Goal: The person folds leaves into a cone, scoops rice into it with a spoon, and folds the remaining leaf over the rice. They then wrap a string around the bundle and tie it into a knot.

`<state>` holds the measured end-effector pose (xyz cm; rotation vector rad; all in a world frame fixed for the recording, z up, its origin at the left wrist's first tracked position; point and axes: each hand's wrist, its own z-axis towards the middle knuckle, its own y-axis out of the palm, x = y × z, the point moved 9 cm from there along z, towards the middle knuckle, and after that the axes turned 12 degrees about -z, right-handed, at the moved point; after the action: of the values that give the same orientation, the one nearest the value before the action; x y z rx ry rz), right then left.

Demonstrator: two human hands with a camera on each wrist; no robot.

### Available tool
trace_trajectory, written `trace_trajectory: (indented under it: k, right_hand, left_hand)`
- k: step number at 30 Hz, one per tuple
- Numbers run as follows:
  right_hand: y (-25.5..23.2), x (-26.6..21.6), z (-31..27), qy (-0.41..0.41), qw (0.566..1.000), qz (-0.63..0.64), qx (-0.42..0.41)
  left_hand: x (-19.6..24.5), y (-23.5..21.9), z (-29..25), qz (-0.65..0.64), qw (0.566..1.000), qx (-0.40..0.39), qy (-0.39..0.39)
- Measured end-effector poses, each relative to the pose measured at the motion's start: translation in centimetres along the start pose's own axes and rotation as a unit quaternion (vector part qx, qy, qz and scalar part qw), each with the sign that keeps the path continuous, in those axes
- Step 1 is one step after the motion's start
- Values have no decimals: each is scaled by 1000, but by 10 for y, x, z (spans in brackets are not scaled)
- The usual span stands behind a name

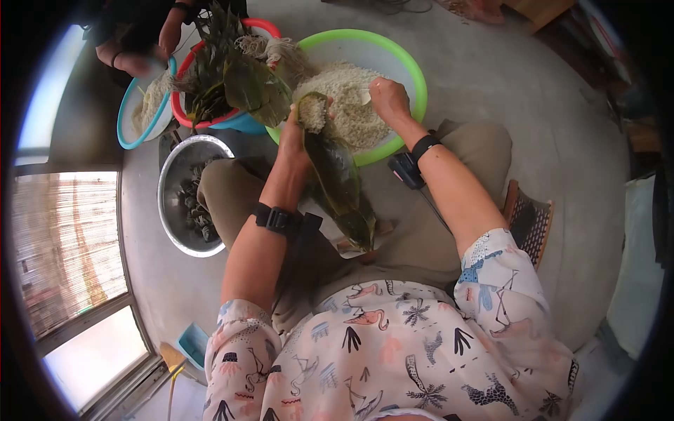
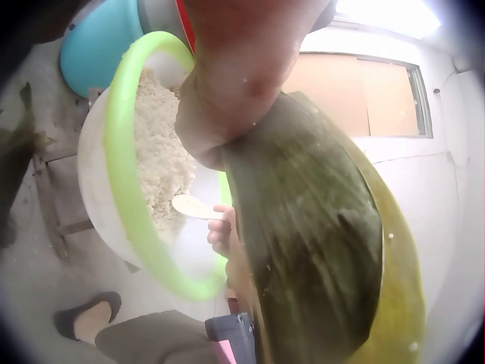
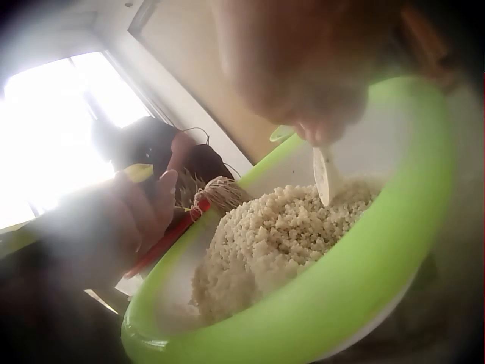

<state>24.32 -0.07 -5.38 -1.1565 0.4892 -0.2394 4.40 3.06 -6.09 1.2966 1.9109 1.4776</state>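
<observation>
Because my left hand has its fingers curled round a leaf cupping loose rice, and my right hand pinches a white spoon at the rice mound in the green-rimmed basin, I judge that a slack left grip could unfold the leaf, or overfilling could scatter grains

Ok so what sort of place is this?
Probably a home or small workroom where food is being prepared: a green-rimmed basin of rice, a red-rimmed basin of leaves and a metal bowl of dark bundles.
</observation>
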Motion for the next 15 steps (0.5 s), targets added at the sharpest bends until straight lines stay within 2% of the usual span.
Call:
trace_trajectory:
  k: [1,2,3,4,6,7,9,15]
  right_hand:
    - [5,1,3,-3,1000,-1,-2]
    - [25,20,2,101,984,124,-74]
    - [45,32,-5,202,938,243,-143]
    - [31,26,-5,200,939,241,-145]
    - [9,21,-12,250,885,362,-152]
    - [6,21,-13,247,887,358,-155]
    - [-3,17,-14,240,855,431,-160]
    - [-68,-14,-15,160,855,481,-111]
  left_hand:
    - [0,-1,0,-10,1000,6,6]
    - [0,-3,0,-20,1000,12,13]
    - [0,-5,1,-23,1000,13,15]
    - [2,-10,2,-14,999,30,23]
    - [2,-12,4,-9,998,45,33]
    - [3,-14,4,-7,997,67,49]
    - [3,-17,3,-11,994,89,66]
    - [-3,-15,8,-12,992,108,65]
